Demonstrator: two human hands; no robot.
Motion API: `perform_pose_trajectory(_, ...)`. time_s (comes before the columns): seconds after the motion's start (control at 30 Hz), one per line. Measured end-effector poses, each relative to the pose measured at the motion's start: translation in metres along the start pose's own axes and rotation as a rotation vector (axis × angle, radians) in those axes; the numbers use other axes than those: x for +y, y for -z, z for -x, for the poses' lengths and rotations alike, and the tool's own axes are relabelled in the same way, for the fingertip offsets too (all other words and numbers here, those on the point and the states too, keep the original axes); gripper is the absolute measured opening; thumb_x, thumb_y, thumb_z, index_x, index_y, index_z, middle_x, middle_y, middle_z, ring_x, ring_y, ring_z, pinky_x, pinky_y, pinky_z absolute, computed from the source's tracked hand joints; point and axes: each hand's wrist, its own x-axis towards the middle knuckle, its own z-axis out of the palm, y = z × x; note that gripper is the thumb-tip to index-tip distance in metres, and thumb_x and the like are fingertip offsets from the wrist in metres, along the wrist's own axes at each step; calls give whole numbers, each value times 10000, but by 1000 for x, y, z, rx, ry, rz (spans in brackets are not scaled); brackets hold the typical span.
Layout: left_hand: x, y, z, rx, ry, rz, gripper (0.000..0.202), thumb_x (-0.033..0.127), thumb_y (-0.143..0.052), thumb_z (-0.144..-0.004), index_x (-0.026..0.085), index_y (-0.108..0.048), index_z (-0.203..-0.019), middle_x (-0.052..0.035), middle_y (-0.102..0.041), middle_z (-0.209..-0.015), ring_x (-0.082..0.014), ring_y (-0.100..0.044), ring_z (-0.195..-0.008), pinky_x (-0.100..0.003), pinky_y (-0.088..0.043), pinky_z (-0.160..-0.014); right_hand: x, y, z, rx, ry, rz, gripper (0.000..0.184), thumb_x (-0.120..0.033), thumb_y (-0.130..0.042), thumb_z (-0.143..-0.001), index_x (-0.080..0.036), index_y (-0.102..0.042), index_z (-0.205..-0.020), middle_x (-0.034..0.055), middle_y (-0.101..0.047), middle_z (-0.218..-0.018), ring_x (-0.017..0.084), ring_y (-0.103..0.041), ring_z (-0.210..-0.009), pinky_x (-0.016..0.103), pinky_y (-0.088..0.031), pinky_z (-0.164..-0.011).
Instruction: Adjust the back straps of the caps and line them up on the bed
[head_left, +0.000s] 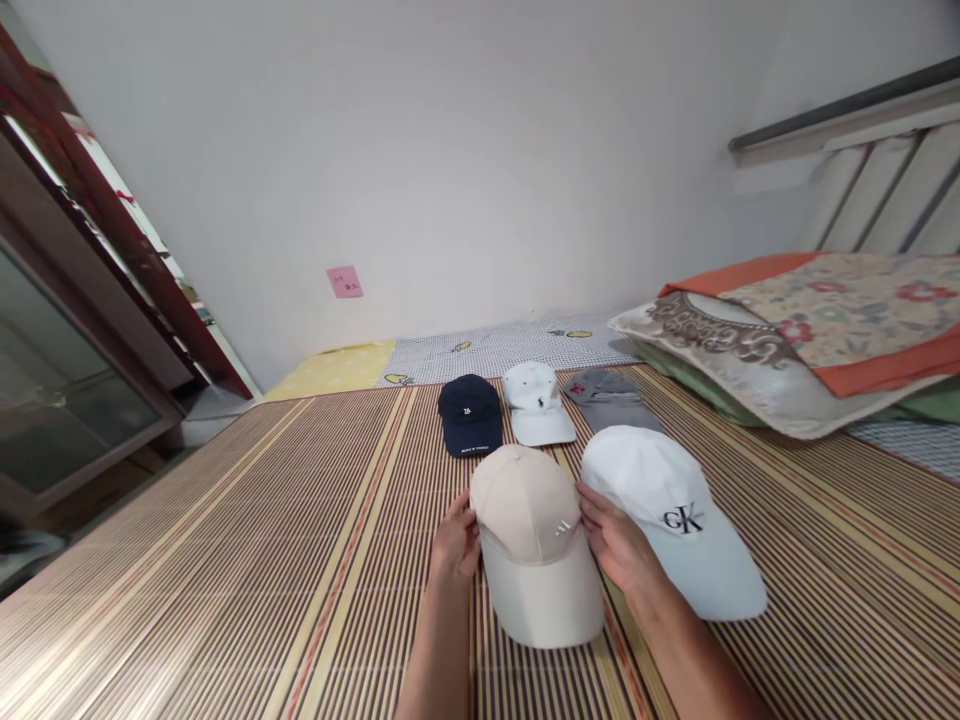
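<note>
A beige baseball cap (525, 510) with a small white logo sits upright on the striped bamboo mat (345, 590), brim towards me. My left hand (456, 535) grips its left side, the fingertips partly hidden at the edge. On the other side, my right hand (611, 535) holds the cap, fingers against its lower edge. Close to the right hand lies a white cap with black letters (660, 500). Behind are a navy cap (470, 412), a smaller white cap (534, 400) with a dark emblem, and a grey cap (609, 400) partly covered by the lettered one.
Pillows (712, 350) and an orange-edged floral cloth (862, 300) are piled at the right. A checked sheet (510, 345) shows along the white wall (480, 180), which bears a pink note (344, 282). A glass-fronted cabinet (67, 370) stands at the left.
</note>
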Motion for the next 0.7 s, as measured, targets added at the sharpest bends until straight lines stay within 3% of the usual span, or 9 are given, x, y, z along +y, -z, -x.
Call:
perform_pose_trajectory(0.1, 2, 3, 3, -11, 32, -25, 532, 23, -560, -878, 162, -550, -1391, -47, -780, -846, -147, -703, -613, -225, -507, -542, 0, 1, 0, -2, 2, 10, 346, -186, -934, -578, -231, -830, -905, 42, -849, -967, 238, -772, -946, 271, -638, -824)
perform_pose_trajectory(0.2, 1, 5, 3, -18, 45, -32, 528, 63, -567, -902, 172, -525, -1416, -46, -777, -843, -159, -711, -629, -243, -527, -563, 1, 1, 0, -16, 12, 24, 344, -204, -936, -579, -227, -831, -905, 53, -849, -962, 256, -772, -963, 289, -639, -835)
perform_pose_trajectory(0.33, -4, 8, 0, -59, 24, -3, 377, 149, -626, -937, 173, -611, -1313, -50, -773, -857, -165, -714, -690, -261, -566, -648, 2, 2, -1, -40, 33, 46, 355, -249, -944, -583, -205, -834, -918, 83, -845, -976, 281, -755, -1030, 290, -627, -861)
perform_pose_trajectory(0.5, -10, 11, -4, -109, 3, 69, 289, 164, -692, -930, 184, -655, -1216, -89, -785, -1040, -180, -736, -878, -279, -592, -817, 5, 3, -3, -53, 49, 60, 406, -270, -955, -568, -226, -837, -954, 68, -849, -977, 280, -738, -1082, 292, -618, -882)
perform_pose_trajectory(0.7, -7, 16, 6, -225, 21, 102, 261, 174, -766, -893, 170, -693, -1144, -89, -783, -1058, -181, -724, -878, -282, -589, -817, 8, 5, -7, -37, 65, 61, 396, -292, -947, -570, -241, -834, -946, 51, -851, -996, 283, -739, -1094, 324, -614, -923)
